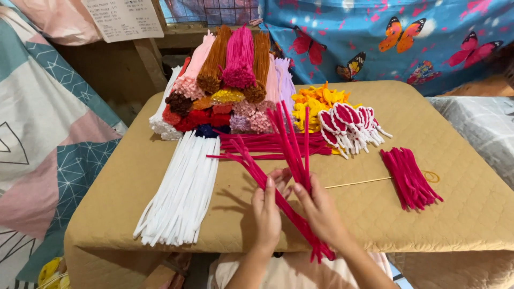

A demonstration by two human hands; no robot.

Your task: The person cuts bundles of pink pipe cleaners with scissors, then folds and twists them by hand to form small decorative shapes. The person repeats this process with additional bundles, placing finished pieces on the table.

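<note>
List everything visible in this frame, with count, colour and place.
long pipe cleaners: a handful, magenta, held fanned in both hands
white pipe cleaners: one large bundle, table left
stacked bundles: many, pink, orange, magenta, red, lilac, table rear
short pipe cleaners: one pile, magenta, table right
shaped pieces: several, red and white, centre right
yellow pieces: a heap, yellow-orange, behind them
thin stick: one, tan
table: one, tan quilted cover
butterfly cloth: one, blue, rear
left hand: one
right hand: one

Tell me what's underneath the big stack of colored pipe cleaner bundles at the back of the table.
The stack rests on the tan quilted table cover. White stems and loose pink ones run out from under its front edge; how far they reach beneath is hidden.
</note>
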